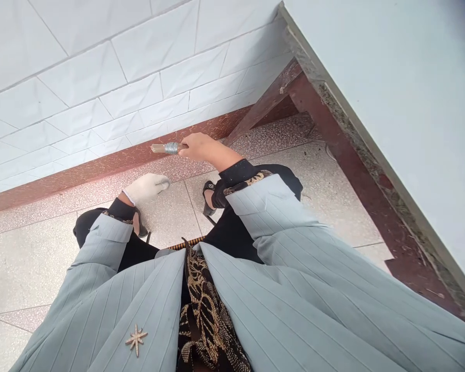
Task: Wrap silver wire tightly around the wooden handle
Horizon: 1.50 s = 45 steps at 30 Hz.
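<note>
A white tiled wall (81, 72) fills the upper left above a reddish baseboard (101, 167); a pale-topped table (418, 103) occupies the right.

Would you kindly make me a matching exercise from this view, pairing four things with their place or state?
1. left hand
2. right hand
3. stick
4. star-shaped brooch

A. on the front of the pale jacket
B. bare and gripping
C. wound with silvery wire
D. inside a white glove

Pairs: 1-D, 2-B, 3-C, 4-A
</note>
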Each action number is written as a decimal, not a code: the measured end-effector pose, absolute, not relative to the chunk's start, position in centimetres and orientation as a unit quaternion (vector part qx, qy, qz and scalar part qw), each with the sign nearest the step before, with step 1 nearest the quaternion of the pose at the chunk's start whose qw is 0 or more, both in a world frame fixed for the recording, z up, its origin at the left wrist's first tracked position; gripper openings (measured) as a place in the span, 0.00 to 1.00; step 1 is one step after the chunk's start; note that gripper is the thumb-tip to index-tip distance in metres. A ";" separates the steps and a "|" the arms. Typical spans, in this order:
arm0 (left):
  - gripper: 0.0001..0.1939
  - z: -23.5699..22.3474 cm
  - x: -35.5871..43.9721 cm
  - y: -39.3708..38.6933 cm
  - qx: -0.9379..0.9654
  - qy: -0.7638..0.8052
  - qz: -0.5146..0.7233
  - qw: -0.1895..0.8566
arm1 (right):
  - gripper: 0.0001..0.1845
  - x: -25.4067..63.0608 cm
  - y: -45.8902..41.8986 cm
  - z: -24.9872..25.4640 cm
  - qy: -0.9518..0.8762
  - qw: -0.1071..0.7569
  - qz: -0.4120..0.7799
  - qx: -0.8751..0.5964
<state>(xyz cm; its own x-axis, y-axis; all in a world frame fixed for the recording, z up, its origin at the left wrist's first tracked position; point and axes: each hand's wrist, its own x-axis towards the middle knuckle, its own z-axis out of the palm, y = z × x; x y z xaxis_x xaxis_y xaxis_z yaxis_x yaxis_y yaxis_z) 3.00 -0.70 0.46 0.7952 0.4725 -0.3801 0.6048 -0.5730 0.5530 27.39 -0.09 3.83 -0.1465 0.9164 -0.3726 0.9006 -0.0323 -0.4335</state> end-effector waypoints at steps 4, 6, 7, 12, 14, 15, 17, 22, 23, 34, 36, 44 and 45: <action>0.16 1.6 2.4 -0.4 0.883 0.346 -0.063 0.310 | 0.16 26.8 -0.5 4.0 -0.748 -0.146 0.269 -0.588; 0.15 2.2 2.2 -0.3 0.883 0.375 -0.028 0.282 | 0.13 26.5 -0.7 4.0 -0.746 -0.211 0.346 -0.528; 0.15 2.4 2.2 -0.3 0.882 0.382 -0.009 0.277 | 0.11 26.3 -0.8 3.9 -0.739 -0.229 0.395 -0.495; 0.14 2.8 2.1 -0.2 0.850 0.390 0.094 0.340 | 0.11 26.7 -1.1 4.5 -0.732 -0.154 0.580 -0.321; 0.13 2.4 2.0 0.0 0.826 0.402 0.113 0.379 | 0.13 27.7 -1.1 5.0 -0.727 -0.051 0.622 -0.287; 0.12 2.1 2.0 0.1 0.811 0.413 0.121 0.398 | 0.15 28.2 -1.2 5.2 -0.717 0.022 0.631 -0.295; 0.12 1.6 2.0 0.1 0.781 0.430 0.125 0.435 | 0.18 29.0 -1.1 5.3 -0.679 0.182 0.624 -0.340; 0.13 1.5 2.8 -0.8 0.782 0.400 0.078 0.472 | 0.22 28.8 -0.4 4.3 -0.591 0.360 0.540 -0.479; 0.13 1.7 2.9 -0.9 0.790 0.387 0.065 0.471 | 0.21 28.6 -0.2 4.1 -0.592 0.345 0.510 -0.521; 0.14 2.1 2.4 -0.7 0.822 0.416 0.048 0.386 | 0.04 27.5 -0.7 4.6 -0.739 -0.075 0.323 -0.586; 0.14 2.3 2.3 -0.7 0.823 0.418 0.055 0.381 | 0.07 27.2 -1.1 4.7 -0.738 -0.138 0.384 -0.537; 0.13 2.5 1.8 -0.2 0.801 0.418 0.104 0.415 | 0.06 27.0 -1.4 4.9 -0.689 -0.123 0.616 -0.361; 0.13 2.5 1.7 -0.1 0.797 0.416 0.105 0.425 | 0.09 27.2 -1.3 5.1 -0.679 -0.110 0.638 -0.346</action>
